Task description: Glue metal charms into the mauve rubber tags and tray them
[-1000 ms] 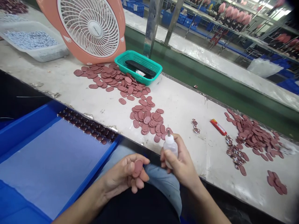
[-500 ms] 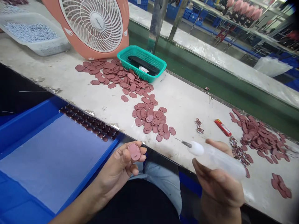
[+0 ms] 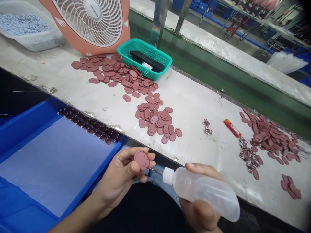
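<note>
As the left hand (image 3: 119, 174) holds a tag (image 3: 141, 160), a needle-tipped bottle (image 3: 204, 191) nears.

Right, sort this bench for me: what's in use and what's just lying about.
In use: mauve oval holed pad in left hand; clear plastic needle-tipped bottle in right hand; loose mauve pads.
Lying about: peach plastic fan; teal mesh basket; red oblong item.

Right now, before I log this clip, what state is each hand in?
Left hand: closed, holding a mauve oval piece.
Right hand: closed, holding a translucent needle-tipped squeeze bottle.
</note>
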The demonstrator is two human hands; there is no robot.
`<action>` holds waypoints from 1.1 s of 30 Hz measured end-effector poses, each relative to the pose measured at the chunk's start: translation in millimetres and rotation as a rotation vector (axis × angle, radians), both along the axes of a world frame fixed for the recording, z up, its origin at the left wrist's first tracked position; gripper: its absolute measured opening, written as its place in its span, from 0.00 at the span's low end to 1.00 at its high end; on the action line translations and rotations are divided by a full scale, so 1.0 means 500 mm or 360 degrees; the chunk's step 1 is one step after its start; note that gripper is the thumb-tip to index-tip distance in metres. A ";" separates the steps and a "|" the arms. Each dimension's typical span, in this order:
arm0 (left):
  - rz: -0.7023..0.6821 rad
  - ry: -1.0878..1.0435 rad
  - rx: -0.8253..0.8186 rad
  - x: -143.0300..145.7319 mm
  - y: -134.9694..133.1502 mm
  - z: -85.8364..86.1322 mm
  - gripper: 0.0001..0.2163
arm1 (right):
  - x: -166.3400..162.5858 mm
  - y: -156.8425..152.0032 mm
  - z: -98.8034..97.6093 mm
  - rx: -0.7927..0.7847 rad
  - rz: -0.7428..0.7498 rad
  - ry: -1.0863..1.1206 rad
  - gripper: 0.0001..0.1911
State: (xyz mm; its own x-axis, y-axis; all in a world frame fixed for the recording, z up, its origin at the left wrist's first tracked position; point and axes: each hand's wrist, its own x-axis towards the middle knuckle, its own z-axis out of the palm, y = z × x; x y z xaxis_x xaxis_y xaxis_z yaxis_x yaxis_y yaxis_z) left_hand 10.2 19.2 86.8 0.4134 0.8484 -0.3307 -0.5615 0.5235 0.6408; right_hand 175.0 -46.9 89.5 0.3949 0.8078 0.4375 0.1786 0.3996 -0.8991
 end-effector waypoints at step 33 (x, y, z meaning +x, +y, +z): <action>-0.0004 0.0077 0.0020 -0.009 0.001 -0.001 0.14 | 0.006 0.001 0.011 -0.0227 0.0084 0.0084 0.18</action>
